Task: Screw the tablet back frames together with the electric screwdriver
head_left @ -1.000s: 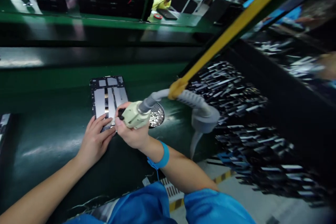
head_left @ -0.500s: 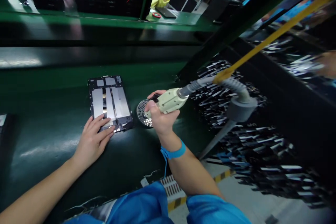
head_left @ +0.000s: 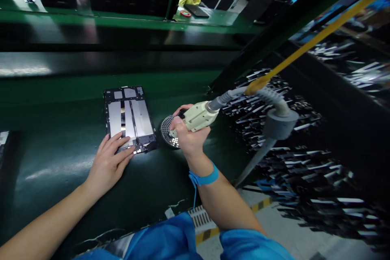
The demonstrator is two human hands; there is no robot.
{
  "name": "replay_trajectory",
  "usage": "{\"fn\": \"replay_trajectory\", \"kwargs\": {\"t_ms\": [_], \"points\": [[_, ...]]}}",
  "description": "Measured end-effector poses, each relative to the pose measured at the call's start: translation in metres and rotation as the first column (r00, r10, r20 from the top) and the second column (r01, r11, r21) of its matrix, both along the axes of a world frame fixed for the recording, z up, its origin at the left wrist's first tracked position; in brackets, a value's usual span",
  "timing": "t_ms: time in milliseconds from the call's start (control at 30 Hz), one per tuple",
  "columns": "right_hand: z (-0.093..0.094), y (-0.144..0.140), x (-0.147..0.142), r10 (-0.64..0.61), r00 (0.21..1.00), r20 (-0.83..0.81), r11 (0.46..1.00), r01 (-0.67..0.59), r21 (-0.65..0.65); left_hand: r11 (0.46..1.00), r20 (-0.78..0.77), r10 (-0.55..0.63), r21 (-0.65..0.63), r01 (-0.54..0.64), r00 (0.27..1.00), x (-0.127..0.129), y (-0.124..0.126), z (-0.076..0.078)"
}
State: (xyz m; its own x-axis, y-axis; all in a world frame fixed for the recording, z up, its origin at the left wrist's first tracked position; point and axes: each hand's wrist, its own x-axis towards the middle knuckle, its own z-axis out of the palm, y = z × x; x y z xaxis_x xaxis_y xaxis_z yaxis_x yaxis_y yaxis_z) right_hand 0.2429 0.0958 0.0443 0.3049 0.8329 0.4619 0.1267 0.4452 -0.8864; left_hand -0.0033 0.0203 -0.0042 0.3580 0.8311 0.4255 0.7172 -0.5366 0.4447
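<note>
A tablet with its back off (head_left: 141,115) lies flat on the green bench, silver battery packs and a dark frame showing. My left hand (head_left: 109,160) rests on its lower edge with fingers stretched out, gripping nothing. My right hand (head_left: 191,140) is wrapped round a cream-coloured gun-shaped tool (head_left: 199,115), thumb on top. A thick grey hose (head_left: 230,96) runs from the tool's rear. Right at the tool's front end, just right of the tablet, is a round perforated metal disc (head_left: 167,132); whether it belongs to the tool I cannot tell.
A yellow strap (head_left: 292,57) holds up the hose, which has a grey cylinder (head_left: 280,124) on it. Dark racks of thin parts (head_left: 304,170) stand at the right. A green post (head_left: 262,44) slants behind. Co-workers in pink and yellow sit beyond the bench.
The view has shifted slightly. Both my hands stay in place on the tablet and the tool. A co-worker in yellow has tilted the dark panel in their hands flatter.
</note>
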Motion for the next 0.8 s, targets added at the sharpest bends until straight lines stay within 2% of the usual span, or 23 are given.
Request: {"fn": "replay_trajectory", "kwargs": {"t_ms": [267,433,500,567,667,800], "points": [[0.001,0.0,0.0,-0.007,1.0,-0.008,1.0,0.007,-0.012,1.0,0.016,0.002,-0.006,-0.002,1.0,0.002,0.0,0.0],[0.023,-0.005,-0.005,-0.008,0.995,-0.101,0.999,0.013,0.043,0.998,0.061,0.001,-0.062,0.003,0.998,0.006,0.001,-0.001],[0.033,-0.012,-0.018,0.058,0.989,-0.136,0.997,-0.05,0.067,0.997,0.079,-0.007,-0.078,0.013,0.997,0.007,0.002,-0.002],[0.038,-0.02,-0.035,0.179,0.974,-0.139,0.983,-0.173,0.056,0.997,0.094,-0.016,-0.079,0.024,0.995,0.007,0.002,-0.003],[0.033,-0.03,-0.061,0.35,0.929,-0.119,0.936,-0.351,0.013,0.996,0.112,-0.023,-0.081,0.032,0.993,0.007,0.002,-0.005],[0.02,-0.034,-0.079,0.44,0.891,-0.114,0.897,-0.441,0.019,0.994,0.125,-0.027,-0.099,0.039,0.992,0.007,0.003,-0.005]]}}
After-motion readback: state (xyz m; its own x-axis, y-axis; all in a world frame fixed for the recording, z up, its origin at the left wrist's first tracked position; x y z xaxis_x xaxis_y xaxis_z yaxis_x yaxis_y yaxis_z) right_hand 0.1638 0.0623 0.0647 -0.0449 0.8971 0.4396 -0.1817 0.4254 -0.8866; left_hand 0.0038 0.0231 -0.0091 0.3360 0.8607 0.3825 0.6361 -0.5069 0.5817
